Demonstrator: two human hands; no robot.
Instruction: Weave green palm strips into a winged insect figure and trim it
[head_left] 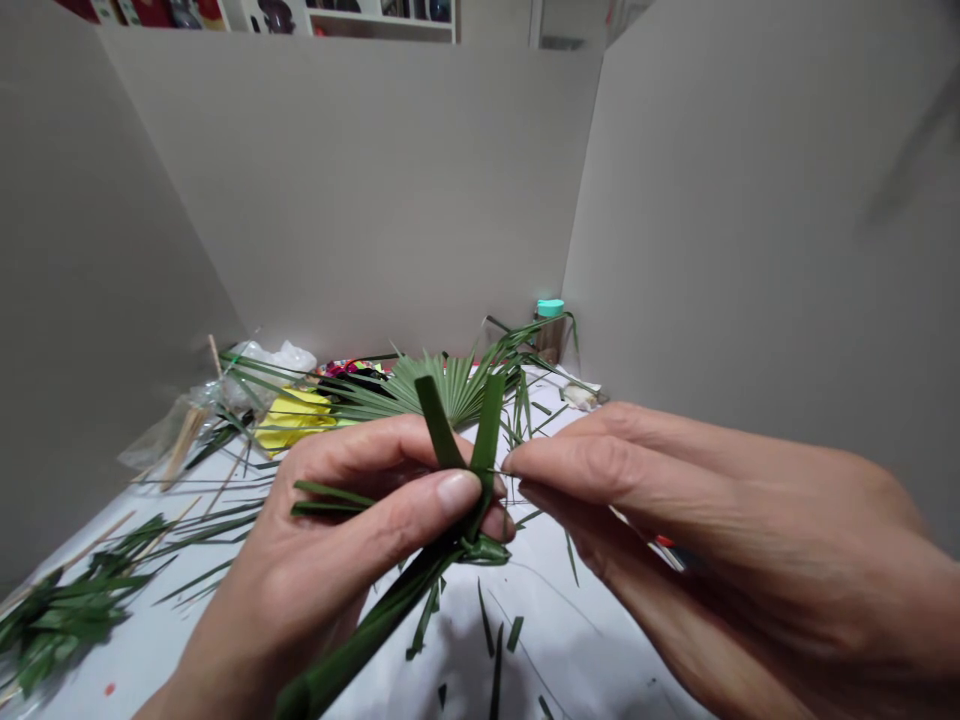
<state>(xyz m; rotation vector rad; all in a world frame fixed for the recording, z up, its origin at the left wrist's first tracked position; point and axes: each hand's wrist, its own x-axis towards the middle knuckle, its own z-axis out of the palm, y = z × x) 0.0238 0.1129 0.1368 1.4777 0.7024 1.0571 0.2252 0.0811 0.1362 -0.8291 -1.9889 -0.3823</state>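
Note:
My left hand (289, 565) pinches folded green palm leaf strips (490, 425) between thumb and fingers. Two flat strip ends stand up in a V above the thumb, and a small folded knot (486, 550) shows just below it. From there a thicker rolled leaf length (367, 625) runs down toward the lower left. Narrow strip ends also stick out to the left, behind my thumb. At the right of the V, my right hand (720, 530) closes thumb and forefinger on a thin dark strand (496, 472) that meets the strips. Its other end is hidden by the fingers.
A fan palm leaf (446, 385) spreads over the white table (600, 665) at the back. Behind it stands a bottle with a turquoise lid (550, 308). Yellow material (294, 420), plastic bags (281, 360), sticks (182, 445) and a leafy bundle (64, 620) lie left. Grey partitions (360, 180) surround the table.

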